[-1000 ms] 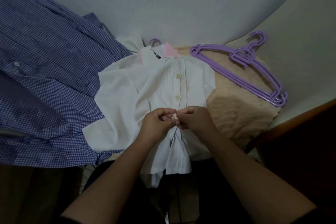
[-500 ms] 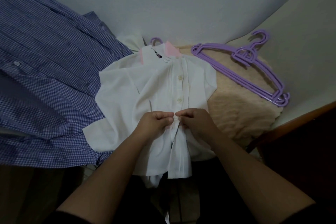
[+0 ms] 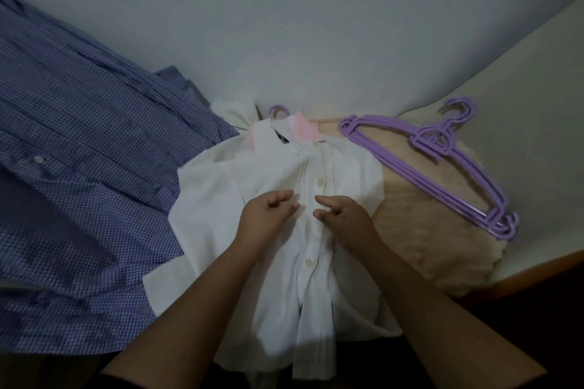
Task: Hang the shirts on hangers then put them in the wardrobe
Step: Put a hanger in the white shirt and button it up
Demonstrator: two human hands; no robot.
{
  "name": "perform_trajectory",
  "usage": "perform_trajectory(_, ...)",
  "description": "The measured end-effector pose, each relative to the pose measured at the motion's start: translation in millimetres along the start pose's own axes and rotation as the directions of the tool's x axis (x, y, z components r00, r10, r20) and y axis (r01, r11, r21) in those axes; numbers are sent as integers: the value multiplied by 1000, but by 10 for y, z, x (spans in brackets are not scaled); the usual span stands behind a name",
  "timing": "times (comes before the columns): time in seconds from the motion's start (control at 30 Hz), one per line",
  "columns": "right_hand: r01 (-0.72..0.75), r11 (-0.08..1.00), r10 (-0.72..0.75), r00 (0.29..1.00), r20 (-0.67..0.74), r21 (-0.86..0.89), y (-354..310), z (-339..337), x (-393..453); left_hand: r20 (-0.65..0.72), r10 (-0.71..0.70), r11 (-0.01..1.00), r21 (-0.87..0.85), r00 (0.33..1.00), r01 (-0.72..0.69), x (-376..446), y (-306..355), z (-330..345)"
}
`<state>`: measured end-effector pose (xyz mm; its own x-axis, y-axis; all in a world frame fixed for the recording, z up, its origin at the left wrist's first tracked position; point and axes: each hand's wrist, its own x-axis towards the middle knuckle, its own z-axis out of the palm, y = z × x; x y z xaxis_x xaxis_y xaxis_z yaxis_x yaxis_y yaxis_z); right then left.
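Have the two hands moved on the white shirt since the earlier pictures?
Yes. The left hand and right hand, earlier pinched together at the white shirt placket, have moved up it and apart; a newly visible button lies below them.

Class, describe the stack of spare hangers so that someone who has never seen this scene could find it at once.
Start at the white shirt in the middle, under both hands. Go right onto the beige fluffy cushion; across its far edge lies the stack of hangers. They are bare purple plastic, while the only other hanger shows just a hook at the shirt's collar.
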<state>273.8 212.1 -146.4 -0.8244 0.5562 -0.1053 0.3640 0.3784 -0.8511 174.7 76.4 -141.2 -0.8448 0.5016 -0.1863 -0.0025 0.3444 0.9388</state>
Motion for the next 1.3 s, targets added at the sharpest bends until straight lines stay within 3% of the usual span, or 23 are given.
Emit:
perform_trajectory(0.43,101,989,-115,985,-126,-112,-257,-189,1245,-174,226,954,239,959,-181,1213,403,-30)
perform_trajectory(0.57,134,979,-168,959,-230,-155,-272,-111,1645,-252,179,895,443,951,-51,1566,350,-76)
perform_trajectory(0.7,23,978,-51,990,-132,-206,-222,-64,1897,-262,155,752,657,952,59,1740,312,-100)
perform_trajectory(0.8,-67,972,61,998,-35,-224,-132,-47,1943,-277,135,768,636,951,76,1790,235,-49)
perform_trajectory(0.97,-136,942,142,990,-3,-308,-63,-55,1893,-270,132,795,603,954,61,1760,207,-2)
perform_trajectory(1.17,-142,983,141,990,-12,-118,-10,-76,1612,-215,73,834,548,974,58,1514,364,-4)
perform_trajectory(1.3,-97,993,97,995,-9,-70,59,-97,1393,-105,10,899,436,994,37,1297,361,-40)
